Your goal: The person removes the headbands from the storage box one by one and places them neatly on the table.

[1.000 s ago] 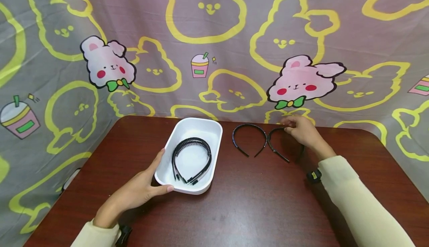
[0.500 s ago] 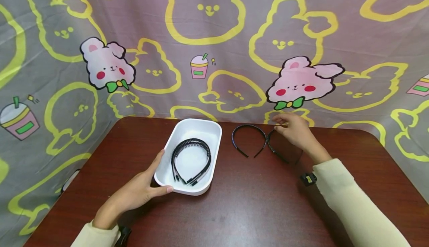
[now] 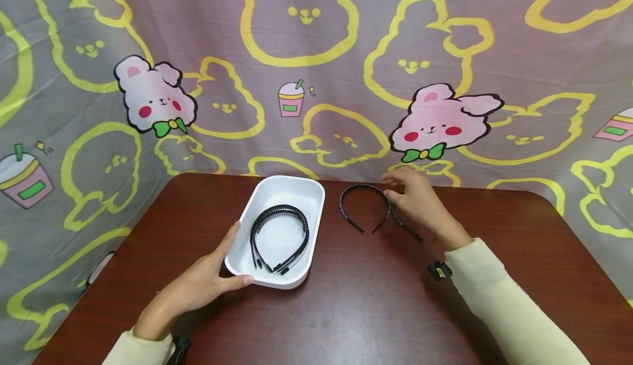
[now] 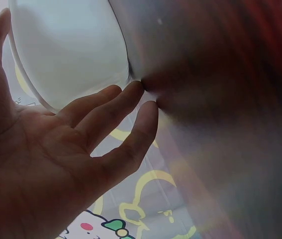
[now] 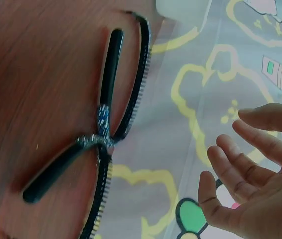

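A white rectangular tub (image 3: 286, 191) stands left of centre on the table. Several black headbands (image 3: 281, 210) with comb teeth lie stacked inside it. My left hand (image 3: 198, 283) spans the tub's near left corner: the thumb touches the near rim, the relaxed fingers the outer left side. To the tub's right lies a black headband (image 3: 365, 187) with blue glitter. Beside it, touching it, lies a second dark headband (image 3: 408, 230), its far part hidden by my right hand (image 3: 419, 204). In the right wrist view that hand (image 5: 260, 174) holds nothing; its fingers are loosely bent.
The dark red-brown table (image 3: 336, 310) meets a hanging cloth (image 3: 326, 79) printed with bunnies and cups at its back and left. A white object (image 3: 101, 266) shows partly beyond the table's left edge.
My right hand has moved left from the second headband's far right part toward the place where both headbands touch. The left hand and tub have stayed in place.
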A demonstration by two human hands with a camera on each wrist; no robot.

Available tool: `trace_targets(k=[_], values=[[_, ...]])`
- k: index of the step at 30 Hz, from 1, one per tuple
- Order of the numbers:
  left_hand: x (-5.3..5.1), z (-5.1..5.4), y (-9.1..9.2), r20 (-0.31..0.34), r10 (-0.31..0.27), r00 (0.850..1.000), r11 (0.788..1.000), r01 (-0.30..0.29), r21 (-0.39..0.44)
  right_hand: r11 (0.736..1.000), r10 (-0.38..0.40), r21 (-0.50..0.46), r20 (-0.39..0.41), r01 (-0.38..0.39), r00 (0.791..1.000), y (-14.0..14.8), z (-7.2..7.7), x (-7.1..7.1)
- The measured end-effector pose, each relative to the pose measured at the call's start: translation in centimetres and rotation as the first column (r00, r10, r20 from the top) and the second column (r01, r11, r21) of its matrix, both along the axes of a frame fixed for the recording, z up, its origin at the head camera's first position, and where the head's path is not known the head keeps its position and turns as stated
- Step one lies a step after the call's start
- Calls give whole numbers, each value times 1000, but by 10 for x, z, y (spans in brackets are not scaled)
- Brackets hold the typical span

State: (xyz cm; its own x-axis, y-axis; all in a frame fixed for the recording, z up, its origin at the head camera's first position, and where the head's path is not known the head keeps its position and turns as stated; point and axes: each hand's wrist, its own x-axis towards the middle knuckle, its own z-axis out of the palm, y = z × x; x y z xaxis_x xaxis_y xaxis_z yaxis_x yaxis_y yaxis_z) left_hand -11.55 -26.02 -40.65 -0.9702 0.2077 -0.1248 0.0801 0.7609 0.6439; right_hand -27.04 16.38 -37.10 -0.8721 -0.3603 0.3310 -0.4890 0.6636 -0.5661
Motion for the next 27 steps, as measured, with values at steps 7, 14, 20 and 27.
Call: trace_targets(k=[7,14,20,27], values=[[0,0,-3,10,13,1000,1000,-13,2,999,33,-14,31,-32,999,-18,0,5],[-1,-1,-3,-2,9,1000,1000,-9,-4,994,95,-46,-36,-96,995,-37,-1,8],[-1,-1,-1,-11,-2,1000,1000,2,-9,988,137,-60,-55,-140,989,-54,-2,12],[-1,0,-1,8,10,1000,1000,-10,3,982,172,-77,-31,-174,985,-77,2,18]])
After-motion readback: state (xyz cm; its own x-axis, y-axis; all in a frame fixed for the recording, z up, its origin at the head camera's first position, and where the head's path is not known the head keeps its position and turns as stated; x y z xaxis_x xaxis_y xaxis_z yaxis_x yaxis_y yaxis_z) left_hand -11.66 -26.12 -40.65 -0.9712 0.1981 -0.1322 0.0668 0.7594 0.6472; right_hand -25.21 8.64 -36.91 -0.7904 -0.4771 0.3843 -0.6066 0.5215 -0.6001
